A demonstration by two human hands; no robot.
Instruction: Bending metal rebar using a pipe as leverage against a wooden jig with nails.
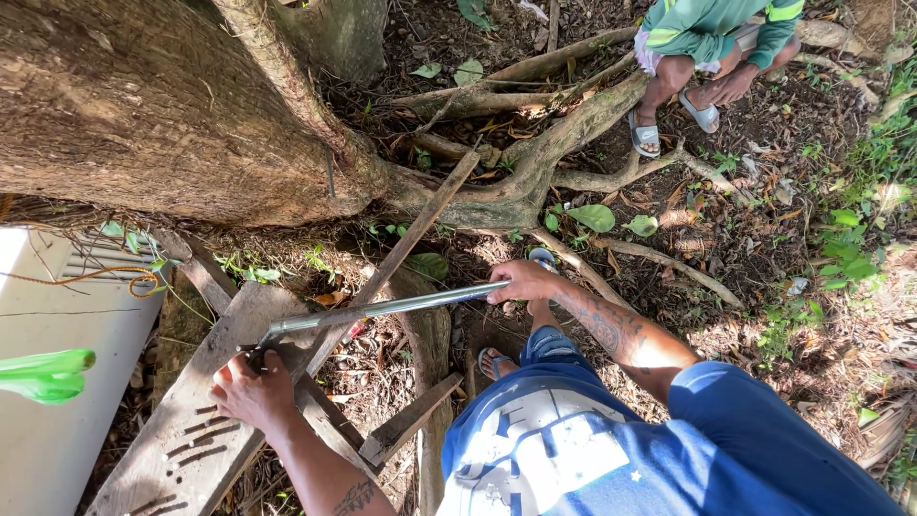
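Observation:
My right hand (523, 282) grips the far end of a long grey metal bar (392, 308). The bar runs left and slightly down to a weathered wooden plank (205, 397), where its flattened tip meets the wood. My left hand (250, 390) presses on that plank right beside the bar's tip, fingers curled; whether it holds anything is hidden. Several rusty nails (196, 447) lie bent on the plank's lower part. Thinner wooden slats (406, 244) are fixed across the plank.
A thick tree trunk (162, 105) with spreading roots (535, 162) fills the top left. Another person in a green shirt (712, 33) squats at the top right in sandals. A white panel (57, 382) and a green object (43, 375) sit at the left.

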